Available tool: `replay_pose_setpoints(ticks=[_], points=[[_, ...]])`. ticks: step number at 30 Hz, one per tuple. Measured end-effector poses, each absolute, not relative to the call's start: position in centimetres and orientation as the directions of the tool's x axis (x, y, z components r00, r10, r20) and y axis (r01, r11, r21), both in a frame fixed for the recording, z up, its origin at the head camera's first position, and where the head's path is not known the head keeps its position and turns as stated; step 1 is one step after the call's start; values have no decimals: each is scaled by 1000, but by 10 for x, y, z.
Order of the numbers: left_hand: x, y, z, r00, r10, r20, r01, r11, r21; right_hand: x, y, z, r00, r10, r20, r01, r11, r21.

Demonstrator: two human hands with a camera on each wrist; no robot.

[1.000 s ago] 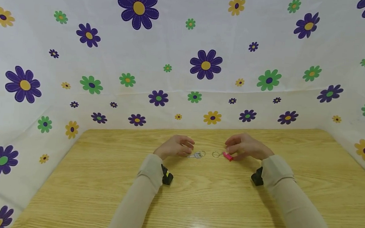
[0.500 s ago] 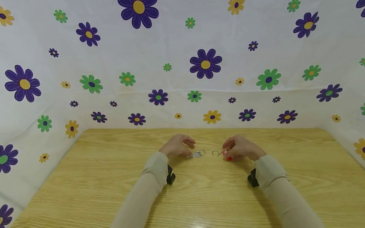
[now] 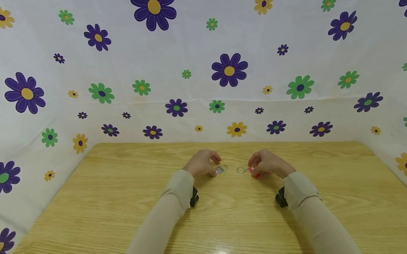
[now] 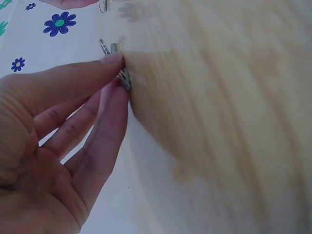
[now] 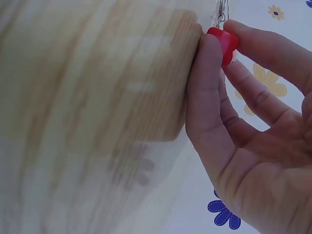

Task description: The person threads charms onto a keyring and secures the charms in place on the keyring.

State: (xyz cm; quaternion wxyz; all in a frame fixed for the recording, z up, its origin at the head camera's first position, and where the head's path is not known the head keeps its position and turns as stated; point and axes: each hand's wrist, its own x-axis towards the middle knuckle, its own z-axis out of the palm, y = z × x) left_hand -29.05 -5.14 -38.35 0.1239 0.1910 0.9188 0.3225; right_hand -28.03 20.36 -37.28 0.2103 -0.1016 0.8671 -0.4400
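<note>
- The silver key (image 3: 219,169) is pinched between fingertips of the left hand (image 3: 203,163); its shaft is mostly hidden by them, and its split ring (image 3: 224,168) points toward the right hand (image 3: 269,163).
- In the left wrist view, the gap between those fingertips is narrowed to the key's thickness, while the remaining fingers are loosely bent.
- The pink-red fob (image 5: 223,45) is held by the right hand's fingertips and partly covered by them in the head view.
- A second split ring (image 3: 240,170) is joined to the fob and pointed toward the left hand; the two rings are seen near each other but apart.
- Both items are placed about midway between the left and right edges of the wooden table (image 3: 219,216), near its far edge; whether either is touching the tabletop cannot be told.
- A black wrist camera (image 3: 194,197) is worn below the left hand, another (image 3: 282,197) below the right.
- Beige sleeves (image 3: 298,185) are worn on both arms.
- The table's far edge is backed by white cloth (image 3: 180,37) printed with flowers.
</note>
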Motion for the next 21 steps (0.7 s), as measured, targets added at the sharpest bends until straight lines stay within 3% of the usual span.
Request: replay_pose_setpoints(ticks=[5,13,21], points=[[-287,-46,-378,-900,415,-130,250,739,625,-280,205,-373,-884,-365,-293,34,574,-818],[-287,-48,-378,-888,402,-225,131,688,714,-279,207,-373,-881,-367,-297,55,545,-836],[-289,-50,-378,-877,409,-251,130,705,697,-279,208,-371,-873,-386,-299,50,539,-841]])
